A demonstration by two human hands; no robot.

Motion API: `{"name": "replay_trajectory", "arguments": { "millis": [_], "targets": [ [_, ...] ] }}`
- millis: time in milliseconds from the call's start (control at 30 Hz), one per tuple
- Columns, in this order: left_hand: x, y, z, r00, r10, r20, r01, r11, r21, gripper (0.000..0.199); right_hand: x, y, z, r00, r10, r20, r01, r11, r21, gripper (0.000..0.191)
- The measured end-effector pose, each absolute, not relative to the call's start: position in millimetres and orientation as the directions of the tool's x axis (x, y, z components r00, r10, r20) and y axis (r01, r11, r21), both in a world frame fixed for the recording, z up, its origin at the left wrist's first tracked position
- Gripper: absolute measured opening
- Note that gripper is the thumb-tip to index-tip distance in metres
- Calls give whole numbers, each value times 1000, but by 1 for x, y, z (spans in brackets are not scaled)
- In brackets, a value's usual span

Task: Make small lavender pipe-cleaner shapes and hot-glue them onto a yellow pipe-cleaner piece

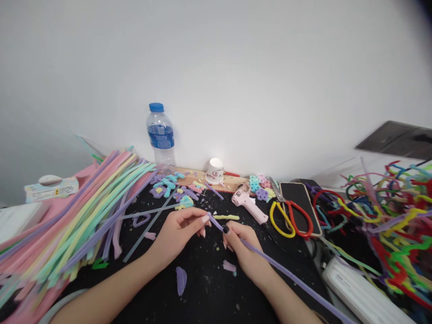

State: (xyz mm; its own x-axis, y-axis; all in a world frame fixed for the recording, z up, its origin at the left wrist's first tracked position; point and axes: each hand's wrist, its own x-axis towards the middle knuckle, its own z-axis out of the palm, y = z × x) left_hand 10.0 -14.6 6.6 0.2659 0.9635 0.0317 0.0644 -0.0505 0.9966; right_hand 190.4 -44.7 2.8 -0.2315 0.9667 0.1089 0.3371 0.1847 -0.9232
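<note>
A long purple pipe cleaner (286, 271) runs between both hands and on past my right wrist to the lower right. My left hand (184, 227) pinches its end between thumb and fingertips. Further along, my right hand (243, 245) grips the same strip, its dark-nailed thumb pressed on it. A short yellow piece (227, 217) lies just behind the hands. On the black mat in front are a purple fuzzy piece (181, 281) and a small pale purple scrap (229, 266).
Pastel pipe cleaners (91, 216) heap at left, tangled bright ones (398, 225) at right. Behind stand a water bottle (161, 135) and paper cup (214, 171). A pink glue gun (249, 205), scissors (289, 215), phone (300, 198) and white power strip (361, 288) lie rightward.
</note>
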Motion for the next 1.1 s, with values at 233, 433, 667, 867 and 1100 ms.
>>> {"name": "replay_trajectory", "arguments": {
  "millis": [233,433,667,867,1100],
  "targets": [
    [9,-15,8,280,957,69,78,-95,992,13,191,-46,2,-245,965,97,345,180,-921,35],
    [8,-15,4,294,950,101,120,-142,983,12,190,-45,3,-247,964,98,339,181,-923,35],
    [6,-13,2,308,933,185,266,-272,925,8,190,-46,5,-248,963,101,323,180,-929,36],
    [6,-13,3,379,894,239,370,-383,846,10,192,-46,4,-247,960,131,300,205,-932,37],
    [7,-15,6,480,826,297,393,-504,769,12,192,-46,2,-245,958,148,284,217,-934,39]
  ]
}}
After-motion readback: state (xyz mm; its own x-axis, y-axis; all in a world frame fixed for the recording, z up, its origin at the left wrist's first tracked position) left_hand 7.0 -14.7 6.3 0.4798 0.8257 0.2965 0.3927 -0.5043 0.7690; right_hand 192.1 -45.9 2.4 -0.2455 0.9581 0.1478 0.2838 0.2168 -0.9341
